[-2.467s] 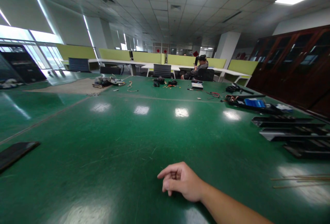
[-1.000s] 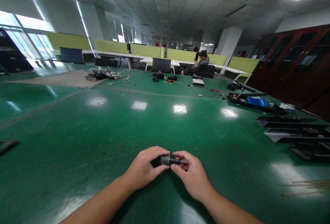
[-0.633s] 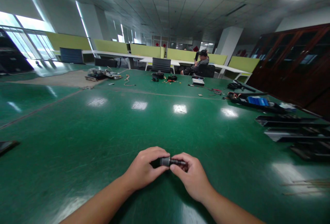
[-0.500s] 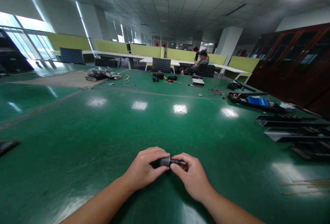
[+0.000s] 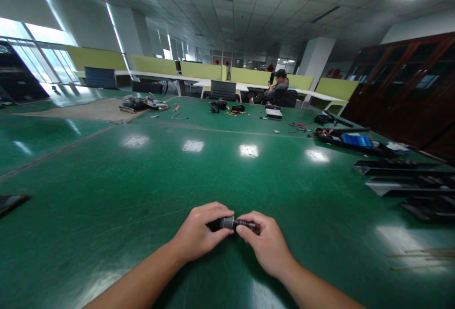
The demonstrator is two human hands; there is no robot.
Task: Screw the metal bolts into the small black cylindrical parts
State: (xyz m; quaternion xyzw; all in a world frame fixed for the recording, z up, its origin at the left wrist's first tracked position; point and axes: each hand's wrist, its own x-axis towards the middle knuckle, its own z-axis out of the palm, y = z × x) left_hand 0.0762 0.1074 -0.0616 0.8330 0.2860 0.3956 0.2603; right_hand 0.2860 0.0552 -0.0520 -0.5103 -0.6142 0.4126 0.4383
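A small dark cylindrical metal tool lies level between my hands, low in the middle of the head view. My left hand is closed around its thick grey-and-black body, thumb below and fingers above. On the other side, my right hand pinches the thin ridged shaft between thumb and fingers. The fingertips of both hands are close together near the joint of body and shaft. Both hands are just over the green tabletop. My palms hide part of the tool.
Black metal channels and thin sticks are on the right. A black tray with blue packets stands behind them. A dark flat object lies left. Across the table sits a person.
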